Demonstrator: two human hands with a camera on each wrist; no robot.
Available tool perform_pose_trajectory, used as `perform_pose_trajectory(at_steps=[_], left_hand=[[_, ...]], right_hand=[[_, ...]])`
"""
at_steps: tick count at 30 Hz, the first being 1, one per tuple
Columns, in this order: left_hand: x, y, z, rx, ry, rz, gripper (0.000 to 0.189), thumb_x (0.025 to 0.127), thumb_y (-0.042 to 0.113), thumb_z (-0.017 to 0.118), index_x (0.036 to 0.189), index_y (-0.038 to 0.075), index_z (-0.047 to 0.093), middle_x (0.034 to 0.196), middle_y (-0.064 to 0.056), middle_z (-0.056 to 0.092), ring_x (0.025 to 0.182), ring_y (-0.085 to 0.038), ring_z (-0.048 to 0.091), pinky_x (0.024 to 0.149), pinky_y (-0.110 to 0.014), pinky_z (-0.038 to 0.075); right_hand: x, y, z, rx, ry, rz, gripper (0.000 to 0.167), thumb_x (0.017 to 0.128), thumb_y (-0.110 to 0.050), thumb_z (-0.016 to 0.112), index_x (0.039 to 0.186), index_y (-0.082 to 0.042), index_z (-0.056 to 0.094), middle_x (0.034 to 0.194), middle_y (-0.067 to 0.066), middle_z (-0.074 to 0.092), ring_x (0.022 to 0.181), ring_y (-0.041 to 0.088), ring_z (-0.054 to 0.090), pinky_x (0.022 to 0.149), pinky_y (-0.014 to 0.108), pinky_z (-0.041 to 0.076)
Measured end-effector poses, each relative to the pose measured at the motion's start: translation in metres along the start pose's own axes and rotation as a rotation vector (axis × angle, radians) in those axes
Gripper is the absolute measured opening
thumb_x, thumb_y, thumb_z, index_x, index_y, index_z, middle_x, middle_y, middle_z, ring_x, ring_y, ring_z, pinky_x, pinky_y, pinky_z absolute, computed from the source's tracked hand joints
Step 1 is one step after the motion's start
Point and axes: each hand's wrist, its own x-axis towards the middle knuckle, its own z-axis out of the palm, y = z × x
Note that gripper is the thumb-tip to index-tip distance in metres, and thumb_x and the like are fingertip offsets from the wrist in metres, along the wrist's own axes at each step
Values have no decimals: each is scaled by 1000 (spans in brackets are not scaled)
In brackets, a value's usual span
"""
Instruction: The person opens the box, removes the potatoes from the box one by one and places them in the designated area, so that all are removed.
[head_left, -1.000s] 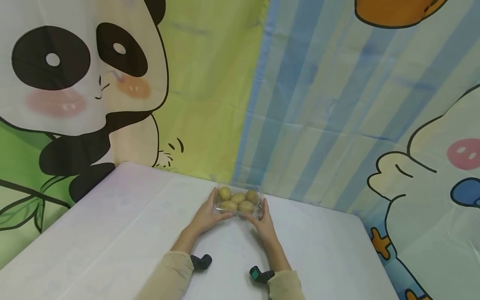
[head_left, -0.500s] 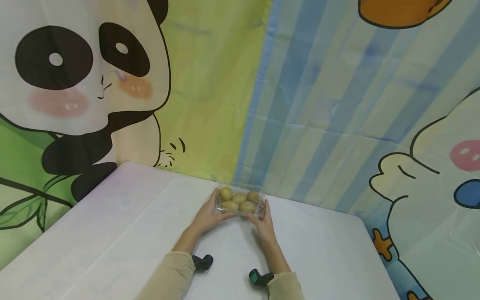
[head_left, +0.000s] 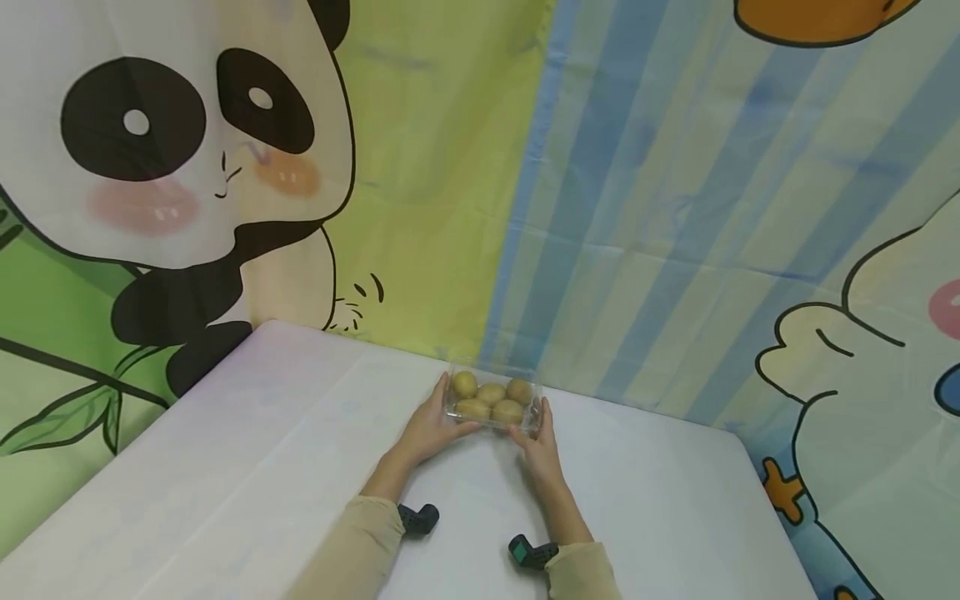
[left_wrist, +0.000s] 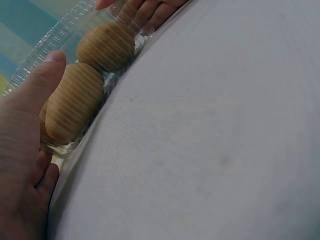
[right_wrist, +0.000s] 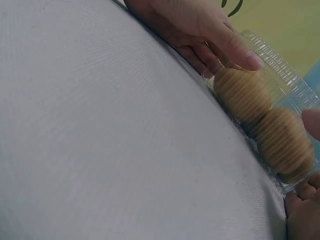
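Observation:
A clear ribbed plastic box (head_left: 492,423) stands near the far edge of the white table, with several yellowish-brown, potato-like rounded pieces (head_left: 491,394) inside. My left hand (head_left: 432,432) holds the box's left side, its thumb along the near wall and its fingers around the end. On the opposite end my right hand (head_left: 542,454) grips it the same way. In the left wrist view the left thumb (left_wrist: 42,80) presses on the ribbed plastic. From the right wrist, the box's bottom edge shows low against the cloth, and the right hand (right_wrist: 305,215) is partly cut off.
White cloth covers the table (head_left: 660,492). Right behind it hangs a printed curtain (head_left: 420,208) with a panda and stripes. A dark camera mount sits on each wrist, the left mount (head_left: 420,520) and the right mount (head_left: 531,551), both close over the cloth.
The whole head view has shifted, so the scene appears slightly farther right. Both hands keep their hold, and the box stays in the same place on the table.

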Motion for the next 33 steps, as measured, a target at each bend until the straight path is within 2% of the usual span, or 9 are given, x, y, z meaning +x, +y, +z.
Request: perform_pose_trajectory(at_steps=[8, 16, 24, 29, 33], left_hand=[[-3, 2, -5, 47, 0, -35, 123, 66, 67, 73, 154, 10, 7, 155, -19, 25, 139, -38, 32, 113, -51, 30], [-1, 3, -2, 12, 6, -16, 120, 68, 61, 76, 153, 9, 9, 155, -20, 25, 139, -39, 31, 113, -52, 29], [2, 7, 5, 25, -5, -23, 123, 66, 69, 71, 154, 10, 8, 156, -19, 24, 140, -38, 31, 113, -51, 30], [1, 8, 1, 37, 2, -38, 121, 67, 66, 72, 154, 9, 9, 154, -20, 26, 138, -39, 33, 113, -51, 31], [0, 7, -4, 46, 2, -34, 119, 69, 65, 72, 154, 10, 9, 154, -20, 27, 138, -40, 34, 112, -51, 31]], right_hand=[[-4, -2, 5, -13, -3, -19, 91, 90, -19, 65, 153, -7, 0, 159, 22, 1, 146, 42, 3, 118, 57, 9], [-4, -3, 4, -58, 25, -32, 87, 91, -18, 62, 153, -6, 1, 158, 23, 4, 145, 43, 6, 117, 57, 12], [-11, -20, -4, -13, 17, -11, 84, 92, -13, 60, 152, -4, 1, 159, 21, 1, 146, 40, 3, 118, 55, 10], [-21, -38, -1, 10, -11, -9, 78, 95, -8, 54, 151, 2, 0, 158, 24, 0, 146, 41, 1, 119, 54, 9], [-17, -30, 2, 25, -2, -30, 76, 95, -6, 53, 151, 4, 2, 157, 25, 1, 146, 42, 2, 119, 53, 9]])
